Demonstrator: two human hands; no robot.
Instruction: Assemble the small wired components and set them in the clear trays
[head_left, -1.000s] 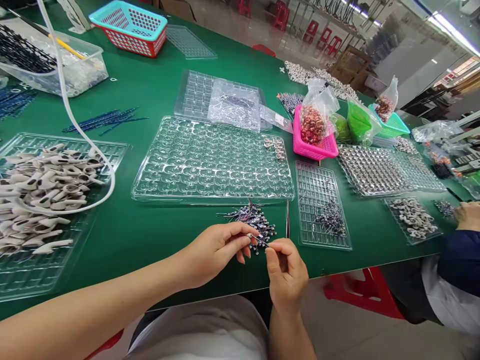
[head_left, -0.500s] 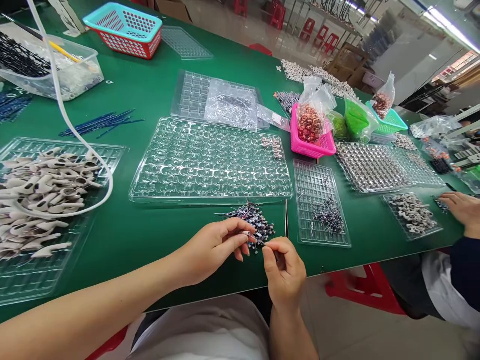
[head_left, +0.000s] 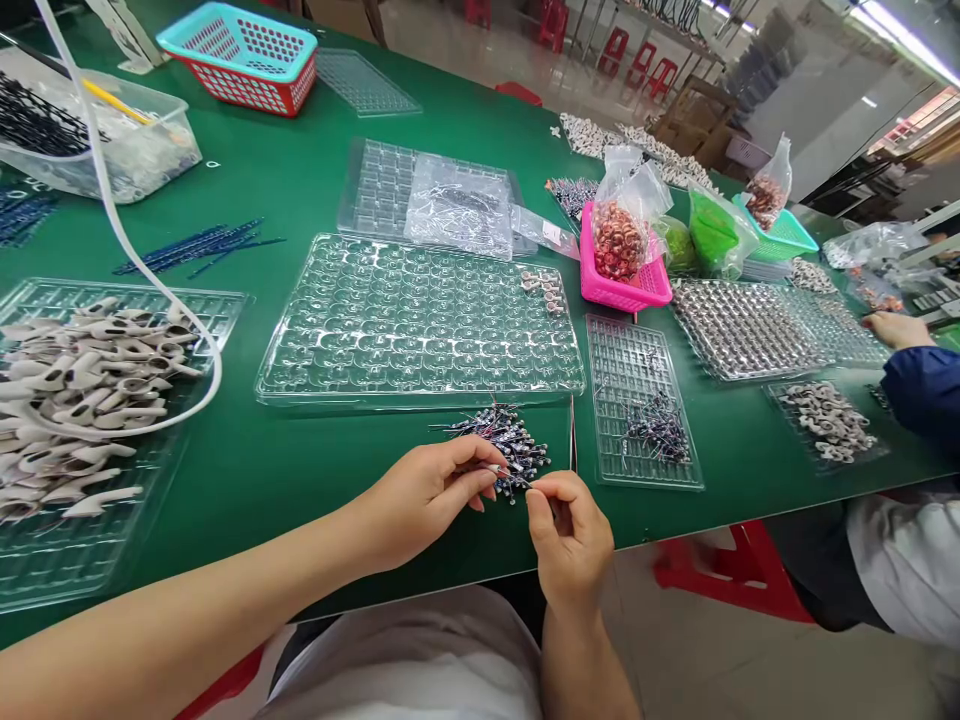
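My left hand [head_left: 431,495] is closed in a pinch on a small whitish part [head_left: 495,469], mostly covered by the fingers. Thin wires [head_left: 517,481] stretch from it across to my right hand [head_left: 571,535], whose thumb and forefinger pinch their far end. Just beyond both hands lies a pile of small wired components [head_left: 517,440] with dark leads and silvery tips. A pair of tweezers [head_left: 572,435] rests to the right of the pile. Behind it is a large clear tray [head_left: 420,330] with several pale grey earphone shells [head_left: 551,290] in its far right corner.
At the left, grey shells [head_left: 97,370] heap on a clear tray, crossed by a white cable [head_left: 124,215]. Another tray of components [head_left: 656,430] and a pink basket [head_left: 626,290] stand at the right. A co-worker's hand [head_left: 896,328] works at the far right.
My hands hold nearly the same pose, the left fingers drawn slightly closer together. The co-worker's hand has moved away from the near table edge, toward the trays farther back.
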